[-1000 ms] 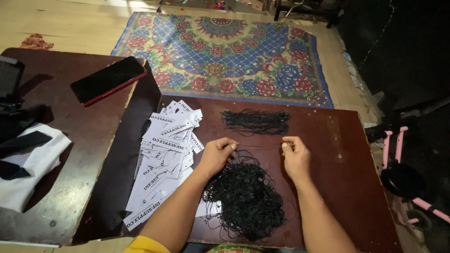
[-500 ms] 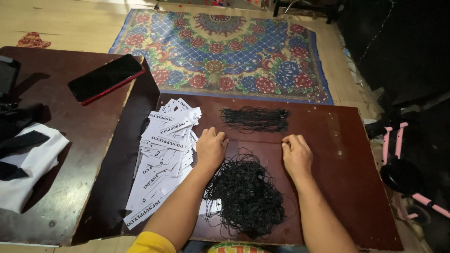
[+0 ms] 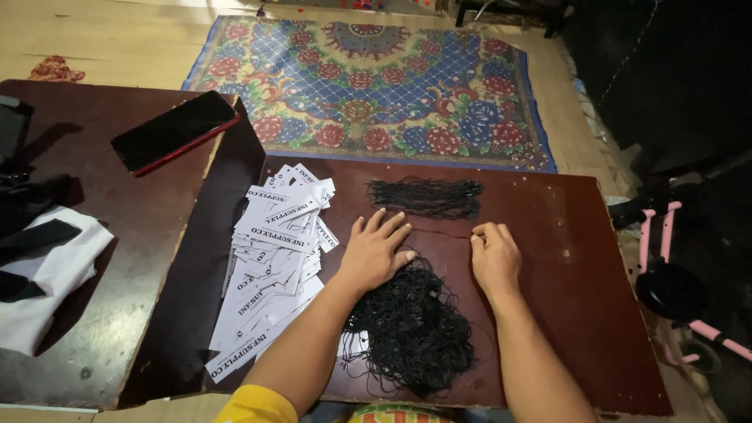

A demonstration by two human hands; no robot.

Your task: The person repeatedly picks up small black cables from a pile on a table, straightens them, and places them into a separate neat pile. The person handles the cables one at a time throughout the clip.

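A tangled heap of thin black cord loops lies near the front edge of the dark brown wooden surface, between the person's forearms. The left hand rests flat just above the heap, fingers spread and gripping nothing. The right hand sits beside it, fingers curled shut, pinching a single black strand stretched between the two hands. A straightened bundle of black cords lies towards the far edge; white printed paper tags pile at the left edge.
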